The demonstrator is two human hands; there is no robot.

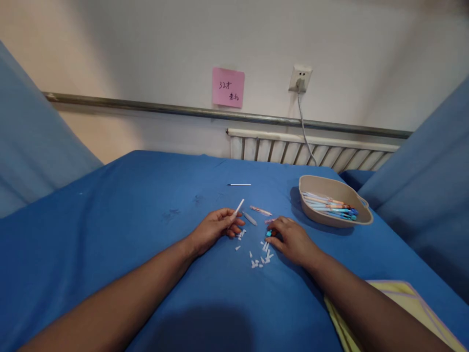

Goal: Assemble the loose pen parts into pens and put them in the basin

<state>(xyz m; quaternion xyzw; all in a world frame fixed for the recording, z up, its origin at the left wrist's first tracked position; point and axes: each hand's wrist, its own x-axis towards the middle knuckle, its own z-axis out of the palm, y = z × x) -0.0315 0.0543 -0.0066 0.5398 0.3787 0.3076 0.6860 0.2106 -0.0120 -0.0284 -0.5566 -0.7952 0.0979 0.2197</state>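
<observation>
My left hand (219,227) pinches a slim white pen tube (239,206), tilted up to the right. My right hand (291,238) rests low over the cloth, thumb and fingers closed around a small teal piece (269,233); a brownish bit shows partly under its fingers. A pinkish piece (269,221) lies at its fingertips. Between the hands are a translucent grey tube (249,218) and a clear tube with orange print (261,211). Several small white cone-shaped tips (256,263) lie scattered nearer me. Farther back lies a thin pen refill (240,185) with a dark end.
A beige basket (308,212) with several pens (330,205) stands at the right. A yellow cloth (397,293) lies under my right forearm. Blue cloth (164,283) covers the table. Behind are a radiator (278,149), a metal rail (146,105) and a plugged-in cable (303,117).
</observation>
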